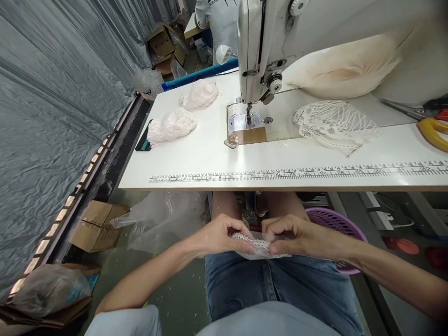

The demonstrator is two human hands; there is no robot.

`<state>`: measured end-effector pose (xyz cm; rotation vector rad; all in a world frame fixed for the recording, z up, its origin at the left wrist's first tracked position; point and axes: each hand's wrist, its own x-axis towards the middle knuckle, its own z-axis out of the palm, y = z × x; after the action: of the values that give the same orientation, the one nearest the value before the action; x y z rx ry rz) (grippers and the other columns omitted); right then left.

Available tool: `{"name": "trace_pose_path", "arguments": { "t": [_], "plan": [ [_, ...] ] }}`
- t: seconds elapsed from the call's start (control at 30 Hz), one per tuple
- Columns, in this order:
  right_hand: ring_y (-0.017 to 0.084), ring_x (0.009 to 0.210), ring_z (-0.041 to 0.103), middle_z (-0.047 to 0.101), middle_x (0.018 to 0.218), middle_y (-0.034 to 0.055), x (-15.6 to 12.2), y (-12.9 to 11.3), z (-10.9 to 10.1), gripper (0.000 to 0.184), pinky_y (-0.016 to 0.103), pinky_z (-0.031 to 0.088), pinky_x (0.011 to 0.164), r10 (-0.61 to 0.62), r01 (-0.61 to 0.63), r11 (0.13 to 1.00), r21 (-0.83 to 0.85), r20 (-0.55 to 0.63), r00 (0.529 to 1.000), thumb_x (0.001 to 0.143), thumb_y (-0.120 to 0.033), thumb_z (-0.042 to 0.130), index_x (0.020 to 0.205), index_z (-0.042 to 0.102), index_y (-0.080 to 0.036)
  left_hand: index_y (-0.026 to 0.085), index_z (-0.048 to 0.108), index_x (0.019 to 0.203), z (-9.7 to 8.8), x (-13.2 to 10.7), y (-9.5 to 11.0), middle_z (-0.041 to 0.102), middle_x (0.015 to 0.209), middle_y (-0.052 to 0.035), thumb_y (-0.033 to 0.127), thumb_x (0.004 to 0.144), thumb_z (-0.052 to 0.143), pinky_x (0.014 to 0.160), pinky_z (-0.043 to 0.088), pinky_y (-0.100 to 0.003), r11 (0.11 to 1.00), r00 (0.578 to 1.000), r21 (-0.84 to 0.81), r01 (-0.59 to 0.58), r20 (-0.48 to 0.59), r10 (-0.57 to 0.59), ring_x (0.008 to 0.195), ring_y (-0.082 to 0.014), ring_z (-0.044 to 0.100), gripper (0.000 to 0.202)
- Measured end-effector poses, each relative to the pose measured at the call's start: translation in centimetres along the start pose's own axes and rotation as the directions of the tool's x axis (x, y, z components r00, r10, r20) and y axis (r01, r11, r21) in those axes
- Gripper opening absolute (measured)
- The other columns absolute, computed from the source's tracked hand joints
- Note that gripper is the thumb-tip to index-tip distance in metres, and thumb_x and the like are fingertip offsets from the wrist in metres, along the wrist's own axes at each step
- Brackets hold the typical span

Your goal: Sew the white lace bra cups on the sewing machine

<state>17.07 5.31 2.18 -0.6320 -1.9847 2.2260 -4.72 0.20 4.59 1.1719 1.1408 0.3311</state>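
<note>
Over my lap, below the table's front edge, both hands pinch a small piece of white lace fabric (257, 249) with a scalloped trim along its upper side. My left hand (227, 237) grips its left end between thumb and fingers. At the other end, my right hand (292, 238) has thumb and fingers closed on it. Part of the piece is hidden behind my fingers. Above on the table stands a sewing machine (257, 56), its needle and presser foot (248, 114) over the metal plate with no fabric under them.
White lace pieces (171, 126) lie left of the machine, another lace piece (332, 123) right of it. Yellow-handled scissors (434, 133) rest at the far right, near a cream fabric bundle (346, 70). Below are a purple basket (336, 221) and a cardboard box (100, 226). Another person (224, 28) is behind.
</note>
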Motion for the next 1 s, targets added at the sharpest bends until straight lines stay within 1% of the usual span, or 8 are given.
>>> {"name": "trace_pose_path", "arguments": {
  "t": [0.17,0.33,0.43,0.5,0.63,0.73,0.83,1.0],
  "plan": [
    [0.012,0.066,0.047,0.052,0.074,0.0009,0.0,0.3,-0.2,0.032,0.026,0.034,0.06,0.042,-0.044,0.998,0.04,0.05,0.998,0.079,-0.045,0.062,0.076,0.063,-0.013,0.014,0.07,0.075,-0.3,0.2,-0.6,0.061,0.069,0.0016,0.026,0.065,0.076,0.06,0.036,-0.019,0.999,0.999,-0.038,0.033,0.015,-0.032,0.063,-0.0079,0.049,0.017],
    [0.01,0.061,0.039,0.044,0.07,-0.001,0.6,1.0,-0.2,0.042,0.026,0.03,0.056,-0.009,0.004,0.998,0.068,0.069,0.998,0.083,-0.052,0.055,0.068,0.057,-0.013,0.013,0.07,0.076,-0.5,0.0,-0.6,0.062,0.068,0.0004,0.029,0.064,0.077,0.059,0.038,-0.02,0.996,0.995,-0.03,0.087,0.044,-0.086,0.062,-0.0087,0.05,0.021],
    [0.01,0.059,0.036,0.042,0.069,-0.0012,0.6,1.2,-0.2,0.042,0.026,0.028,0.055,-0.031,0.026,0.997,0.078,0.068,0.997,0.085,-0.052,0.051,0.066,0.053,-0.014,0.014,0.072,0.083,-0.5,-0.2,-0.4,0.065,0.074,-0.001,0.028,0.066,0.076,0.064,0.04,-0.021,0.995,0.994,-0.024,0.098,0.048,-0.097,0.067,-0.0103,0.053,0.023],
    [0.011,0.061,0.038,0.043,0.07,-0.0005,0.5,1.2,-0.3,0.041,0.026,0.029,0.057,-0.045,0.041,0.997,0.07,0.068,0.997,0.087,-0.05,0.05,0.067,0.054,-0.014,0.015,0.073,0.086,-0.5,-0.2,-0.3,0.066,0.078,-0.0014,0.026,0.067,0.075,0.067,0.041,-0.022,0.997,0.995,-0.01,0.083,0.051,-0.082,0.07,-0.0111,0.055,0.022],
    [0.011,0.063,0.04,0.045,0.072,0.0,0.5,1.2,-0.2,0.04,0.026,0.029,0.058,-0.048,0.043,0.997,0.062,0.07,0.996,0.087,-0.048,0.05,0.07,0.058,-0.013,0.014,0.073,0.078,-0.4,0.0,-0.2,0.062,0.073,0.0006,0.024,0.068,0.074,0.064,0.038,-0.021,0.999,0.998,-0.004,0.054,0.044,-0.053,0.066,-0.0088,0.051,0.014],
    [0.011,0.063,0.041,0.048,0.073,-0.0003,0.8,1.3,0.1,0.034,0.026,0.028,0.057,-0.041,0.04,0.999,0.016,0.069,0.997,0.081,-0.047,0.06,0.077,0.064,-0.014,0.014,0.072,0.076,-0.3,0.0,-0.2,0.06,0.072,0.0016,0.022,0.068,0.074,0.062,0.037,-0.02,0.998,0.997,-0.009,0.062,0.046,-0.061,0.063,-0.0075,0.049,0.011],
    [0.01,0.061,0.04,0.049,0.069,-0.0014,1.2,1.4,0.4,0.03,0.025,0.026,0.055,-0.042,0.043,0.999,-0.016,0.032,0.999,0.078,-0.044,0.066,0.076,0.067,-0.014,0.014,0.072,0.075,-0.4,-0.1,-0.4,0.059,0.069,0.0022,0.023,0.068,0.074,0.061,0.036,-0.02,0.998,0.997,-0.005,0.069,0.036,-0.069,0.062,-0.007,0.048,0.011],
    [0.01,0.063,0.044,0.052,0.072,0.0,1.5,1.3,0.7,0.026,0.025,0.031,0.057,-0.022,0.017,0.998,0.061,0.073,0.997,0.08,-0.038,0.064,0.078,0.067,-0.012,0.015,0.073,0.076,-1.3,-0.5,-0.6,0.062,0.075,0.0001,0.026,0.065,0.077,0.065,0.038,-0.02,0.998,0.996,0.062,0.023,0.081,-0.028,0.069,-0.0093,0.053,0.016]
  ]
}}
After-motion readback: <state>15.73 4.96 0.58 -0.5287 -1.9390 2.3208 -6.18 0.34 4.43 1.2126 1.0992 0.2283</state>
